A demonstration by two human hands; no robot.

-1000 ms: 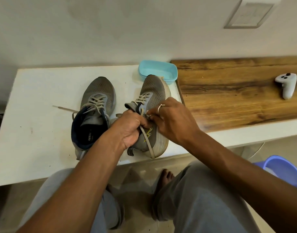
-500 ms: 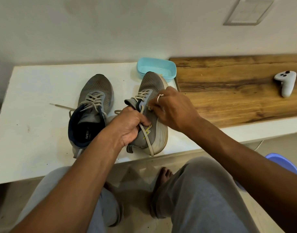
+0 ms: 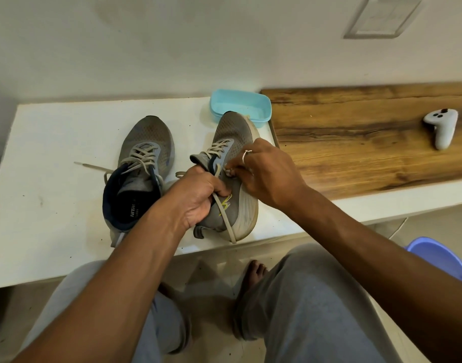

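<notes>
Two grey running shoes stand on a white table [image 3: 54, 179]. The left shoe [image 3: 143, 166] sits upright, laced, with one lace end trailing left. The right shoe [image 3: 235, 142] is tipped onto its side, sole facing right. My left hand [image 3: 198, 197] grips this shoe at its collar and tongue. My right hand [image 3: 264, 174], with a ring on one finger, pinches the beige lace [image 3: 226, 218] near the top eyelets. A free length of that lace hangs down over the shoe's side to the table edge.
A light blue plastic tub [image 3: 240, 106] stands just behind the right shoe's toe. A wooden board [image 3: 355, 142] covers the table's right part, with a white game controller [image 3: 442, 127] on it. A blue bucket [image 3: 439, 258] sits on the floor at right. My knees are below the table edge.
My right hand has stayed at the upper eyelets, working the lace with small finger shifts. My left hand keeps its hold on the shoe. The shoes have not moved.
</notes>
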